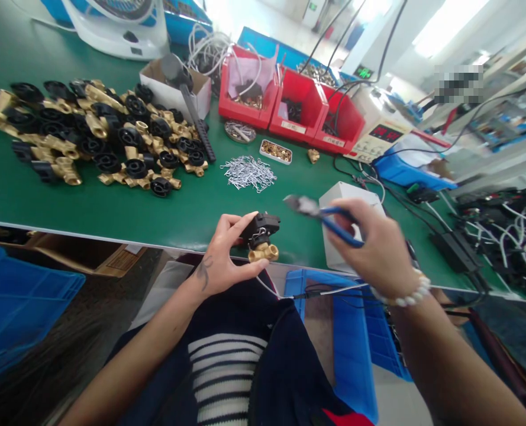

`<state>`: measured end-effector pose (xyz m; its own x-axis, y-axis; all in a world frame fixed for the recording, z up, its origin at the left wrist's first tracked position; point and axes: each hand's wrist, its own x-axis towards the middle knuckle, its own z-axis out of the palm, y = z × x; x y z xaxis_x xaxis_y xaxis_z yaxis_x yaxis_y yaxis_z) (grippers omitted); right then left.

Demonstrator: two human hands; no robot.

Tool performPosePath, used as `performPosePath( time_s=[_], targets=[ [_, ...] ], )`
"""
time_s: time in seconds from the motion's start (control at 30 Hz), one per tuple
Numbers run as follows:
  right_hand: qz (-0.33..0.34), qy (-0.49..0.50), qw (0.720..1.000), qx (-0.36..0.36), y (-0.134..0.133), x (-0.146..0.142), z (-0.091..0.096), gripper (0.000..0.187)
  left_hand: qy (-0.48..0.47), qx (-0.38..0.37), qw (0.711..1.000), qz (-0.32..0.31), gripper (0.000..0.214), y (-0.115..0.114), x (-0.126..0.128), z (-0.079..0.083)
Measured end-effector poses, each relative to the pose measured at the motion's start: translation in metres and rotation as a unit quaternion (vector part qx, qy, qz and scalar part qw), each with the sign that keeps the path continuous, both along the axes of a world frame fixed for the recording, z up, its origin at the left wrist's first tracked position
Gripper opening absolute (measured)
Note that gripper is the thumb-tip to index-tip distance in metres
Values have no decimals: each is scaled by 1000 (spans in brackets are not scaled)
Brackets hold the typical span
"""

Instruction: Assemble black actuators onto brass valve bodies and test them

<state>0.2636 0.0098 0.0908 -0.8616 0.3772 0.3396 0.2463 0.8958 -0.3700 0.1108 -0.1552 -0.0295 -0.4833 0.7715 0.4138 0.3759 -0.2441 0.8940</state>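
A black-and-brass valve (263, 235) is sitting just below the centre of the frame, its brass end facing down and its black body up. The left hand (229, 254) is holding it, the fingers pressing the black part from above and the thumb reaching under the brass. To the right of it, the right hand (373, 248) is gripping blue-handled pliers (340, 228), its fingers curling around the handles. The tip of the pliers is pointing left, apart from the valve; blur is hiding whether its jaws are parted.

Above the valve, a pile of metal clips (249, 173) is lying on the green table (178, 210), with a small tray (274, 158) holding brass bits just beyond it. A white box (331, 239) is standing under the right hand's side of the frame. A heap of similar valves (96, 127) is filling the left of the table, and a hammer (195, 118) is leaning out of a carton (203, 97) beside it. Three red bins (247, 115) are lining the upper middle, and a white fan (123, 41) is standing at upper left.
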Motion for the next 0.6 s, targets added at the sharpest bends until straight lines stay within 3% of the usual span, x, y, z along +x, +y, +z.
performPosePath(
  time_s=[0.07, 0.1, 0.13, 0.27, 0.3, 0.37, 0.43, 0.47, 0.5, 0.6],
  targets=[
    [-55, 170, 984, 0, 0, 0, 0, 13, 7, 0, 1000, 0, 75, 0, 0, 0],
    [-66, 203, 977, 0, -1, 0, -2, 11, 9, 2, 1000, 2, 75, 0, 0, 0],
    [-60, 194, 979, 0, -1, 0, -6, 9, 10, 2, 1000, 3, 75, 0, 0, 0],
    [27, -43, 999, -12, -2, 2, -11, 7, -1, 1, 1000, 4, 76, 0, 0, -1],
    [25, -52, 998, -9, -1, 2, -8, 8, -1, -1, 1000, 3, 76, 0, 0, -1],
    [-24, 31, 999, -9, 1, 3, -4, 10, 2, -5, 1000, 1, 76, 0, 0, 0],
    [-82, 189, 978, -13, 2, 3, -4, 11, 7, -8, 1000, 3, 75, 0, 0, 0],
    [-86, 219, 972, -15, 2, 3, -6, 11, 7, -9, 1000, 4, 75, 0, 0, 1],
    [-70, 191, 979, -14, 2, 2, -9, 9, 8, -9, 1000, 6, 75, 0, 0, 1],
    [18, -64, 998, 11, 1, 2, -14, 6, 0, -9, 1000, 6, 75, 0, 0, 1]
  ],
)
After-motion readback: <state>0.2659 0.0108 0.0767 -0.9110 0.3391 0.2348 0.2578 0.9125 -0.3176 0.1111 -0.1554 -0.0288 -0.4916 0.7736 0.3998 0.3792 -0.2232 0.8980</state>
